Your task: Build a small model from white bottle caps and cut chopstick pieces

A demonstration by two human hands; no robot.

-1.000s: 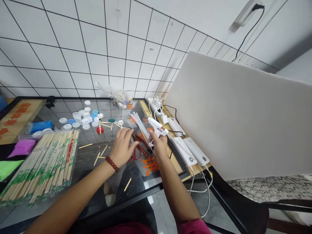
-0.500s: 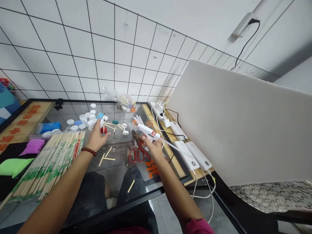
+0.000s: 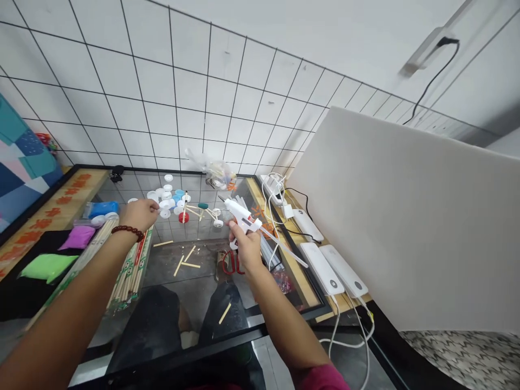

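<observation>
My right hand (image 3: 247, 246) is wrapped round a white hot glue gun (image 3: 239, 214), its nozzle pointing up and left. A clear glue stick (image 3: 284, 246) sticks out of the gun's back. At the left, my left hand (image 3: 140, 215) has thumb and fingers pinched together beside a cluster of white and blue bottle caps (image 3: 164, 205). What lies between those fingertips is too small to make out. Right of the caps stands a small stick frame (image 3: 195, 211) with a red cap (image 3: 183, 218), a green piece (image 3: 202, 206) and white caps as ends.
Bundled chopsticks (image 3: 128, 276) lie under my left forearm, beside blue, purple and green clay packs (image 3: 49, 266). Cut stick pieces (image 3: 190, 253) lie mid-table. Red-handled scissors (image 3: 232, 263) are below my right hand. White power banks (image 3: 325, 265) with cables and a large white board stand at right.
My left hand has left the red-capped part of the stick frame and moved left to the loose caps. The glue gun has lifted slightly, its nozzle now showing. The view has shifted.
</observation>
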